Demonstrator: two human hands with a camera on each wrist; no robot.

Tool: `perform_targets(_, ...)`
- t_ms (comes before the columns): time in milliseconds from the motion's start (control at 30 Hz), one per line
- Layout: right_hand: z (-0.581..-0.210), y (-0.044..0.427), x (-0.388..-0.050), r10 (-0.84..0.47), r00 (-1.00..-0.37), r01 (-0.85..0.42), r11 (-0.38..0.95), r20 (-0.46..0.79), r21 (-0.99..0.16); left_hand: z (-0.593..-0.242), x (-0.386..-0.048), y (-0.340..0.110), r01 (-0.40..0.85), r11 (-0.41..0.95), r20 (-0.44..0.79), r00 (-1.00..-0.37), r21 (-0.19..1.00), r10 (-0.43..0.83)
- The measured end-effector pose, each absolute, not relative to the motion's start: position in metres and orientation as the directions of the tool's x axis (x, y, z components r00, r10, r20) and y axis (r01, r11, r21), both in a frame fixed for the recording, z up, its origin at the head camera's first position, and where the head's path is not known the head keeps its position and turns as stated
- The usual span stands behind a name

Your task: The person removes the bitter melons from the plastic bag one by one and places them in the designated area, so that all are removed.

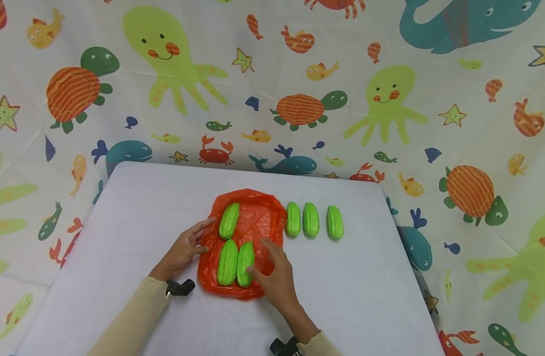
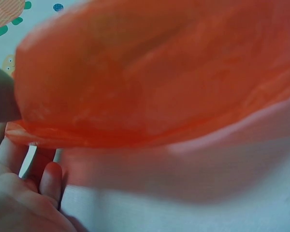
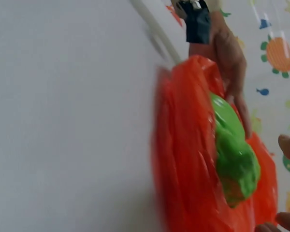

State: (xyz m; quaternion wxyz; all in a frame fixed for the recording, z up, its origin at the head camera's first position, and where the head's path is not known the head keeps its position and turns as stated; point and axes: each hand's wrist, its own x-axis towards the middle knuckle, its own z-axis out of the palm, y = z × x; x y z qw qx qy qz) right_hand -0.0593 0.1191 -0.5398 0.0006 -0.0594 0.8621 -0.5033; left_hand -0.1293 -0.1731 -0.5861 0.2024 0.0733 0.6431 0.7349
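A red plastic bag [image 1: 265,217] lies spread like a shallow dish, its edge raised all round. Inside are three bright green ridged toy cucumbers: one cucumber [image 1: 230,221] at the upper left, and a pair below, the left cucumber [image 1: 228,262] beside the right cucumber [image 1: 245,264]. My left hand [image 1: 183,250] pinches the bag's left edge; in the left wrist view its thumb is above the red plastic [image 2: 135,82], fingers below. Over the bag's right side is my right hand [image 1: 276,274], thumb and fingers spread apart, thumb tip beside the right cucumber. Whether it touches is unclear.
To the right of the bag, three more cucumbers stand in a row on the white table [image 1: 365,296]: a near one [image 1: 293,219], a middle one [image 1: 311,220] and a far one [image 1: 335,222]. Behind the table hangs a sea-animal print cloth [image 1: 272,74].
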Motion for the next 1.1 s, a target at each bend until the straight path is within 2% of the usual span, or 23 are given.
perform_targets(233,-0.55,0.104,-0.053,-0.185,-0.983,-0.11,0.518,0.014,-0.849,-0.588,-0.129,-0.173,-0.201,-0.097,-0.149,-0.908,0.975,0.391)
perform_targets(633,-0.554,0.096,-0.054,-0.205,-0.978,-0.088,0.567,-0.037,-0.819,-0.59,-0.13,-0.174,-0.184,-0.103,-0.13,-0.909,0.977,0.395)
perform_targets(933,-0.545,0.104,-0.056,-0.185,-0.981,-0.055,0.532,-0.053,-0.845,-0.588,-0.129,-0.174,-0.186,-0.12,-0.124,-0.908,0.975,0.399)
perform_targets(1100,-0.539,0.115,-0.059,-0.17,-0.984,-0.037,0.458,-0.047,-0.888,-0.588,-0.13,-0.174,-0.184,-0.13,-0.117,-0.907,0.974,0.405)
